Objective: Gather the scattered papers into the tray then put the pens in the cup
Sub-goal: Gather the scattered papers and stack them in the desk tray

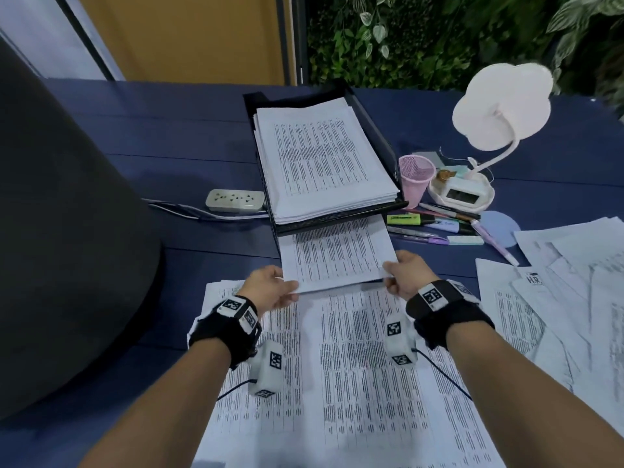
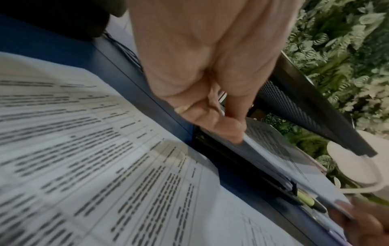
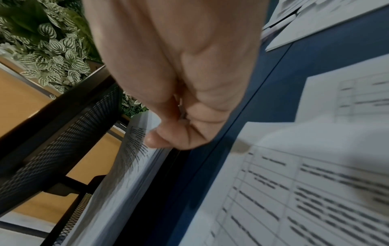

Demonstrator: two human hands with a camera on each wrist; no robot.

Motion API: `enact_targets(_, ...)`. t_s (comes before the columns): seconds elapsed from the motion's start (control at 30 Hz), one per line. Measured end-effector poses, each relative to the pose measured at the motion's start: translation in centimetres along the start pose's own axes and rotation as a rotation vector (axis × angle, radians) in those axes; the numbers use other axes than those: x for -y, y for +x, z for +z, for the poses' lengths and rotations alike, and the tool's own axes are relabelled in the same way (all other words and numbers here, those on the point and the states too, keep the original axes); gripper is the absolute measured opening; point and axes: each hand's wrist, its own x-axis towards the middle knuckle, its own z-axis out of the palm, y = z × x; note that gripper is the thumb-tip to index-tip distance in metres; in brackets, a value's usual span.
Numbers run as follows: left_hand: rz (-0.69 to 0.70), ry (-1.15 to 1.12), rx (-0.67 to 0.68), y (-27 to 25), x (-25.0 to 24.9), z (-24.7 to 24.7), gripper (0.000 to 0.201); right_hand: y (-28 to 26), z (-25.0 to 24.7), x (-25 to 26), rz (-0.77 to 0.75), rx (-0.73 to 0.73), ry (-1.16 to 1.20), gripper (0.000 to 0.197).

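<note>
A black mesh two-tier tray [image 1: 378, 130] stands mid-table, its upper tier holding a stack of printed sheets [image 1: 320, 157]. A thin bundle of printed papers [image 1: 337, 255] lies half inside the lower tier. My left hand [image 1: 270, 288] pinches its near left corner; my right hand [image 1: 405, 275] pinches the near right corner. In the left wrist view, thumb and fingers [image 2: 227, 128] clamp the paper edge [image 2: 273, 144]. The right wrist view shows the thumb [image 3: 160, 138] on the sheets [image 3: 126, 174]. More papers [image 1: 354, 366] lie below. A pink mesh cup [image 1: 416, 179] stands right of the tray, pens and highlighters [image 1: 435, 224] beside it.
A white cloud-shaped desk lamp [image 1: 499, 109] and small clock [image 1: 461, 195] stand behind the pens. Crumpled sheets [image 1: 567, 292] cover the right side. A white power strip [image 1: 234, 199] lies left of the tray. A large dark rounded object [image 1: 67, 231] fills the left.
</note>
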Motion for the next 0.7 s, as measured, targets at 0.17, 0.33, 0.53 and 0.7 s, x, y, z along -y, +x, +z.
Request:
enact_targets(0.17,0.182,0.039,-0.204,3.1,-0.8,0.6,0.028,2.1,1.2,1.8,-0.034,-0.034,0.152,0.018)
enact_targets(0.33,0.310,0.076,-0.286,4.5,-1.3,1.2,0.016,4.4,2.0,3.1,-0.082,-0.115,0.274,0.021)
enact_targets(0.53,0.372,0.455,-0.343,5.8,-1.4,0.9,0.015,5.8,2.8,3.8,-0.069,-0.073,0.331,0.022)
enact_targets(0.7,0.451,0.757,-0.339,5.5,-1.6,0.6,0.028,6.6,2.8,3.8,-0.148,-0.161,0.246,0.030)
